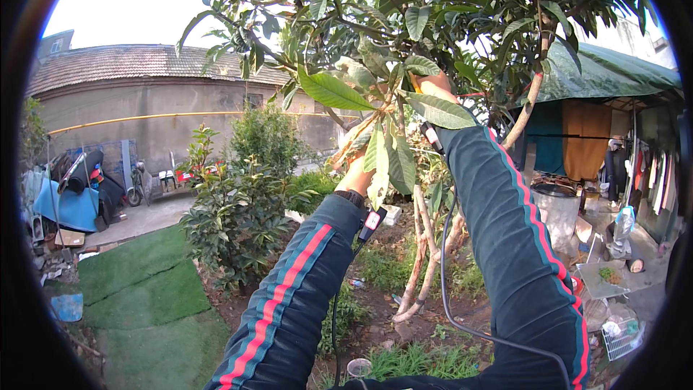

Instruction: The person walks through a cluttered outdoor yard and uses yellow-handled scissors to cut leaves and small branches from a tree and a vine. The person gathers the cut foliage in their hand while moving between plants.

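Both my arms reach up into a broad-leaved tree (417,21), in dark sleeves with red and green stripes. My left hand (357,169) is raised among drooping leaves at the end of a leafy branch (399,111). Dry brown leaves (352,141) cover its fingers, so its grip is hidden. Higher and to the right, my right hand (437,86) is closed around a small orange-yellow object (415,84), perhaps a tool handle. A large green leaf (441,110) hides part of that hand. Small devices with black cables are at both wrists.
Pale trunks (422,260) rise from the soil before me. A leafy shrub (246,222) and green artificial turf (146,287) lie left. A yellow pole (162,115) crosses before a tile-roofed wall (141,86). Right stands a tarp-covered shelter (606,73) with a metal drum (555,211) and wire rack (622,341).
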A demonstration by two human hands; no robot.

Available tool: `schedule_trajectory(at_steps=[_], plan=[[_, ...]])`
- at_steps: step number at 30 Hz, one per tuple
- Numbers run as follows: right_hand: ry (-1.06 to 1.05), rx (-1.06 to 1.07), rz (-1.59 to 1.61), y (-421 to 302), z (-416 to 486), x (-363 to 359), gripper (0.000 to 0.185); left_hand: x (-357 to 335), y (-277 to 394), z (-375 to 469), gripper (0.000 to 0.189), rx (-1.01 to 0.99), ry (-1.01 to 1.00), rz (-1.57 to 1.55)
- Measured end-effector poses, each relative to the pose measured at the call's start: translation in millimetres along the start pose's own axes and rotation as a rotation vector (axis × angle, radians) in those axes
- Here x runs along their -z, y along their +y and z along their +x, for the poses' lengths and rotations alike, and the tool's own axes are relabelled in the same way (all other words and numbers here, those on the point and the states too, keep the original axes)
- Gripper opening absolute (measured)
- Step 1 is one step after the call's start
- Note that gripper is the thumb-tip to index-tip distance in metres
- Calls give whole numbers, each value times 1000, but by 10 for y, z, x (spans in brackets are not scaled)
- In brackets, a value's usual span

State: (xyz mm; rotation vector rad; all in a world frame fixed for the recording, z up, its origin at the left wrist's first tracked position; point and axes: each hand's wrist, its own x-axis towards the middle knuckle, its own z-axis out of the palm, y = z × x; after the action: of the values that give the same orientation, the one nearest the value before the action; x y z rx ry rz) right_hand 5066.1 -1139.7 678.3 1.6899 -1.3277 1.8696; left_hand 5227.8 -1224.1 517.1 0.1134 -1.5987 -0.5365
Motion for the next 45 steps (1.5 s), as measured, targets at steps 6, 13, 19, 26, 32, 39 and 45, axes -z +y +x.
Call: schedule_trajectory(at_steps=[6,13,19,26,32,39,45], plan=[[-207,-80,722,195,-9,-104,33,-99,-511,578,19,-203,116,21],[-309,-154,970,329,-185,-148,36,98,-204,686,24,-352,135,427],[-348,-160,1046,409,-213,-257,39,243,282,649,25,-479,58,550],[-381,-163,1042,407,-282,-380,43,169,294,508,23,-549,-30,555],[-495,-190,746,653,-809,-773,48,363,25,380,24,-285,-64,612],[-786,-440,-434,1981,-2497,-1415,52,740,-146,564,28,-360,-44,645],[-504,-870,260,2430,-2713,-559,44,1170,-125,1132,41,-479,-79,1049]])
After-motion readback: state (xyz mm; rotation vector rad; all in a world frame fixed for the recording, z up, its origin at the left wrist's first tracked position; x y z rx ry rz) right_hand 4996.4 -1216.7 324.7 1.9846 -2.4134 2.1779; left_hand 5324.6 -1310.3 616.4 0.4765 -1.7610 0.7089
